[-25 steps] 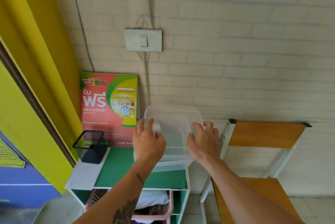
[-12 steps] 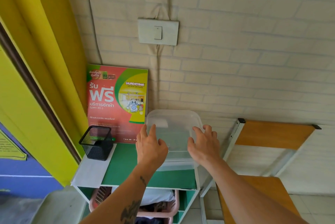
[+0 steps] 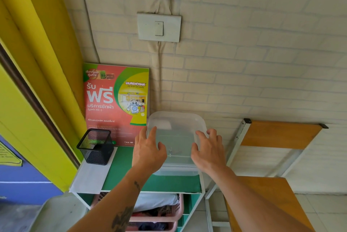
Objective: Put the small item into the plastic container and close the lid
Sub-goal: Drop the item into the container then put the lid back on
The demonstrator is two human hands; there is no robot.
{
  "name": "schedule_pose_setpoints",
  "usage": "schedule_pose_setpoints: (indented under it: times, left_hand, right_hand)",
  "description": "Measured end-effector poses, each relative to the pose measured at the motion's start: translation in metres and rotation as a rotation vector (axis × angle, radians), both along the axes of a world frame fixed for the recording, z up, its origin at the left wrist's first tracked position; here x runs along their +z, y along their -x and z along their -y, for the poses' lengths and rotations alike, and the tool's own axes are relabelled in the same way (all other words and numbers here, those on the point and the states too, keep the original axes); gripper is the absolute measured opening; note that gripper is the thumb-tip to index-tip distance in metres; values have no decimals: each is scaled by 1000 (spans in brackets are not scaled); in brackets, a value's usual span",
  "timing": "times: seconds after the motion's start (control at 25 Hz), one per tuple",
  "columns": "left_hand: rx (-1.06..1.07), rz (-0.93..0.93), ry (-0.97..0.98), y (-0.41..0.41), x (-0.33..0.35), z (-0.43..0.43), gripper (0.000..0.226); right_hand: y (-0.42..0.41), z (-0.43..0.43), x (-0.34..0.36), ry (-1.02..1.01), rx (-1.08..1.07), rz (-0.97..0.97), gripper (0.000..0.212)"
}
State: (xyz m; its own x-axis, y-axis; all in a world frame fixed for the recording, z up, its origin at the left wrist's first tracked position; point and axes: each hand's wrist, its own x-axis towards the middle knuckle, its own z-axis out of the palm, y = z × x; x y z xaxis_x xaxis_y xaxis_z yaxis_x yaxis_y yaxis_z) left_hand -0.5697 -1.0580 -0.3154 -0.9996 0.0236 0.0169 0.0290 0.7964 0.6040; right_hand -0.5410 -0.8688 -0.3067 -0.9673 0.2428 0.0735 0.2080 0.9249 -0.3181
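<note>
A clear plastic container (image 3: pixel 175 128) with its lid on stands on the right part of the green shelf top (image 3: pixel 129 173), against the brick wall. My left hand (image 3: pixel 148 150) lies on the lid's left side and my right hand (image 3: pixel 207 150) on its right side. On both hands the fingers are spread and the palms face down. A small faint shape (image 3: pixel 170 152) shows through the lid between my thumbs; I cannot tell what it is.
A black mesh pen holder (image 3: pixel 95 146) stands at the shelf's left on a white sheet. A red laundry poster (image 3: pixel 116 100) leans on the wall behind. Pink baskets (image 3: pixel 167 213) sit in the shelf below. A wooden chair (image 3: pixel 272 190) stands to the right.
The container came down a little onto the shelf top with both hands on it. My fingers have spread wider over the lid.
</note>
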Motion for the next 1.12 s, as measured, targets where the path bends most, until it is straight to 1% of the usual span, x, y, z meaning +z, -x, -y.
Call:
schedule_pose_setpoints:
  times: [0.08, 0.2, 0.32, 0.4, 0.52, 0.64, 0.84, 1.12]
  left_hand:
    - [19, -15, 27, 2, 5, 0, 61]
    - [24, -112, 109, 5, 12, -3, 57]
    - [-110, -215, 186, 13, 13, -3, 58]
    - [-219, -237, 252, 19, 11, -3, 61]
    - [-323, -171, 342, 25, 7, -3, 70]
    - [-353, -90, 414, 26, 2, -2, 76]
    - [-356, -68, 444, 27, -3, -3, 71]
    - [-372, -24, 571, 29, -3, -6, 70]
  right_hand:
    - [0, -1, 1, -5, 8, -8, 52]
    - [6, 0, 5, -18, 20, -8, 54]
    - [15, 1, 8, -5, 88, 15, 60]
    - [21, 3, 10, -17, 138, 48, 61]
    - [28, 7, 10, -51, 185, 113, 63]
    - [29, 9, 0, -109, 209, 177, 65]
    - [29, 6, -7, -166, 211, 177, 67]
    - [29, 8, -7, -204, 217, 204, 66]
